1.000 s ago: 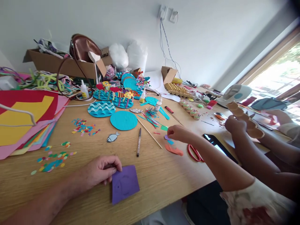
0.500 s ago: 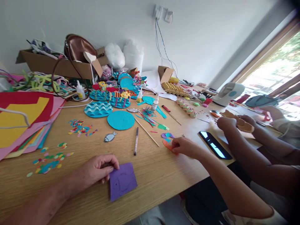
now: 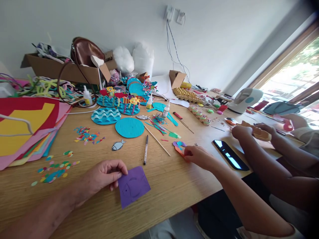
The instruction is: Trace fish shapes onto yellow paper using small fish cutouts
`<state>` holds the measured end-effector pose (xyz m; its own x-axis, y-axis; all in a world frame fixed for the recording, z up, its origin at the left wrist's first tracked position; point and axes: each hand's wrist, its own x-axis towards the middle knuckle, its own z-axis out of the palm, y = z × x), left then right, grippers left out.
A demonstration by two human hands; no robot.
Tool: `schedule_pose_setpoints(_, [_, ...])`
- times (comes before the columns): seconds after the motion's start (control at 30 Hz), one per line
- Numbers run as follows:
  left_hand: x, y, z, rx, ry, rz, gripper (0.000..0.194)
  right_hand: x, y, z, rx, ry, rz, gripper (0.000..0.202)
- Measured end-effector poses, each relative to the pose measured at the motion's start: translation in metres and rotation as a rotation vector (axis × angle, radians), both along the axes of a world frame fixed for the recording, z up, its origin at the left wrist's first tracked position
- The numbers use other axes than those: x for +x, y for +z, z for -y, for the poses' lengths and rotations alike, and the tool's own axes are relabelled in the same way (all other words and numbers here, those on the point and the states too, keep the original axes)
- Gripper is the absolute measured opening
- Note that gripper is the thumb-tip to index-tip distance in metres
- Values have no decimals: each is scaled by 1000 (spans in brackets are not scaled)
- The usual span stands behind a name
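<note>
I pinch the purple sheet (image 3: 136, 186) by its upper left corner with my left grip (image 3: 108, 173), thumb against curled fingers. That corner is covered by my fingertips, and the fingers beneath the thumb are half hidden. The sheet is tilted near the front of the tabletop (image 3: 99, 212); I can't tell whether its lower edge touches the wood. A fish outline with a dark eye is drawn on it, the lines toward its tail faint. My right grip is out of view, so I cannot tell its state.

My left forearm and the stack of coloured sheets (image 3: 22, 122) are cut off by the left side of the view. A co-worker's hand (image 3: 198, 157) hides part of an orange piece (image 3: 179, 151). Further right, another person's arms overlap a cardboard strip (image 3: 261, 132), whose far end is hard to make out. The window (image 3: 305, 79) is washed out by light.

Three glue bottles, at left (image 3: 87, 97), centre (image 3: 149, 103) and just right of centre (image 3: 166, 110), carry labels too small to read. The pen (image 3: 146, 150), near the sheet, has marks on its barrel that I can't make out. Bright patches cover the phone's (image 3: 230, 155) screen, with no legible text.
</note>
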<state>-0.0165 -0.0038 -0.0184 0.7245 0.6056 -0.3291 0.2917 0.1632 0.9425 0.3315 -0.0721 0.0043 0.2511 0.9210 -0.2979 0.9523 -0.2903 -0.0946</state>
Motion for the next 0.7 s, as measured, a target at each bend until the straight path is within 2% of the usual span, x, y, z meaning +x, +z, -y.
schedule_pose_setpoints(0.17, [8, 11, 0, -11, -7, 15, 24, 0, -2, 2, 92, 1, 68, 12])
schedule_pose_setpoints(0.33, [18, 16, -3, 15, -25, 22, 22, -15, 13, 8, 213, -80, 118, 14])
schedule_pose_setpoints(0.37, [21, 18, -3, 26, -17, 22, 21, -23, 18, 10, 261, -68, 71, 15])
schedule_pose_setpoints(0.43, [27, 22, -4, 55, -3, 30, 19, -42, 28, 15, 294, -1, -196, 19])
schedule_pose_setpoints(0.5, [36, 26, -5, 82, 2, 39, 17, -63, 36, 18, 208, 78, -568, 26])
schedule_pose_setpoints(0.53, [41, 28, -5, 92, 1, 41, 16, -72, 38, 19, 178, 72, -707, 29])
schedule_pose_setpoints(0.6, [51, 30, -6, 115, 14, 45, 14, -87, 39, 17, 163, 40, -843, 31])
schedule_pose_setpoints(0.7, [61, 30, -5, 140, 6, 36, 10, -97, 34, 9, 157, -29, -907, 25])
